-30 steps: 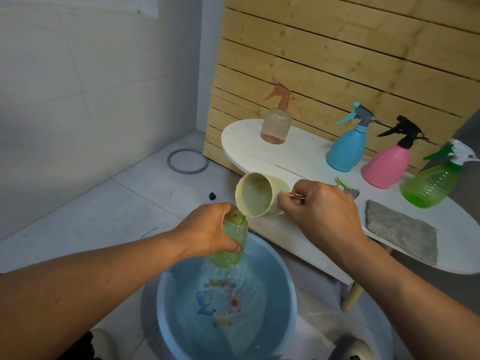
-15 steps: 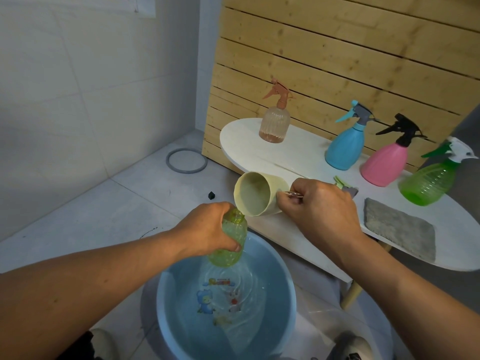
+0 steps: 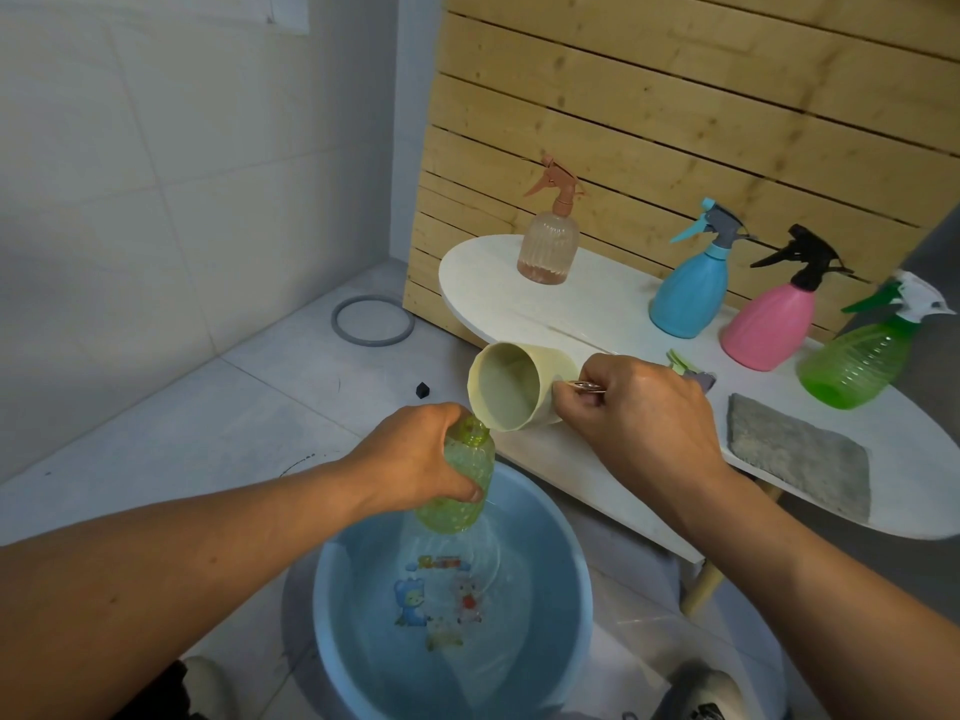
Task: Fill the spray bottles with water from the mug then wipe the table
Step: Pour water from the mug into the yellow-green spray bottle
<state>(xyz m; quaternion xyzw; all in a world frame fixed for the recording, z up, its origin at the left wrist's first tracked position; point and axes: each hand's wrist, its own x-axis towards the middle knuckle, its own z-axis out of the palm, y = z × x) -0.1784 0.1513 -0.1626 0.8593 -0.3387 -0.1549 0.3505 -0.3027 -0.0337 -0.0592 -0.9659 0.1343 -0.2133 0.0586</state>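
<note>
My left hand (image 3: 415, 459) grips a light-green bottle (image 3: 460, 485) without its spray head, held above the blue basin (image 3: 571, 553). My right hand (image 3: 639, 407) holds a cream mug (image 3: 511, 387) by its handle, tipped on its side with the rim at the bottle's open neck. On the white oval table (image 3: 597, 304) stand a peach spray bottle (image 3: 548, 241), a blue one (image 3: 691, 288), a pink one (image 3: 774, 324) and a green one (image 3: 862, 361). A grey cloth (image 3: 795, 454) lies flat on the table's right part.
The basin holds water and sits on the tiled floor below the table's front edge. A loose green and grey spray head (image 3: 691, 368) lies on the table behind my right hand. A grey ring (image 3: 371, 319) lies on the floor by the wooden slat wall (image 3: 675, 122).
The mug has tipped slightly further at the bottle's neck. Both hands stay almost where they were.
</note>
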